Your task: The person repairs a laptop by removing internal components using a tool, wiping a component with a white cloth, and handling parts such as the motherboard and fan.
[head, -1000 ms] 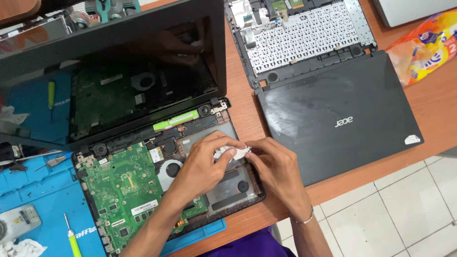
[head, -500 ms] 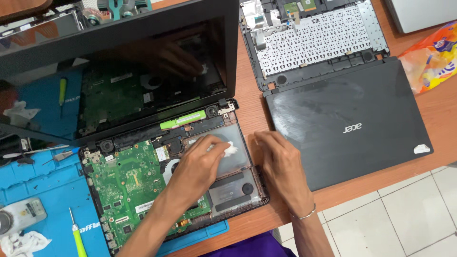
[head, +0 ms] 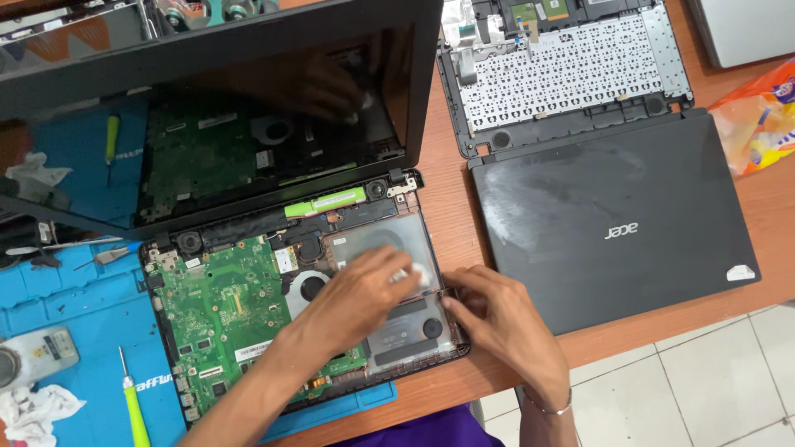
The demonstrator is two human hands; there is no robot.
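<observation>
A: What does the left hand (head: 364, 290) press?

B: A small white wipe (head: 411, 274), pinched under its fingertips against the bare metal bay of the opened laptop base (head: 273, 314), which lies on the blue mat (head: 74, 331) at the front of the surface (head: 451, 207).

A: How would it handle?

B: Likely soft and light, best held bunched at its middle. The base looks rigid but fragile near the green board (head: 224, 310).

A: The right hand (head: 497, 319)?

B: Fingers curled on the base's right corner, bracing it, holding nothing loose.

Closed black laptop (head: 613, 215) lying on the wooden table (head: 447, 190), detached keyboard panel (head: 571, 70) resting behind it, green-handled screwdriver (head: 132, 406) lying on blue work mat (head: 74, 306), orange snack bag (head: 758, 124) sitting at right.
</observation>
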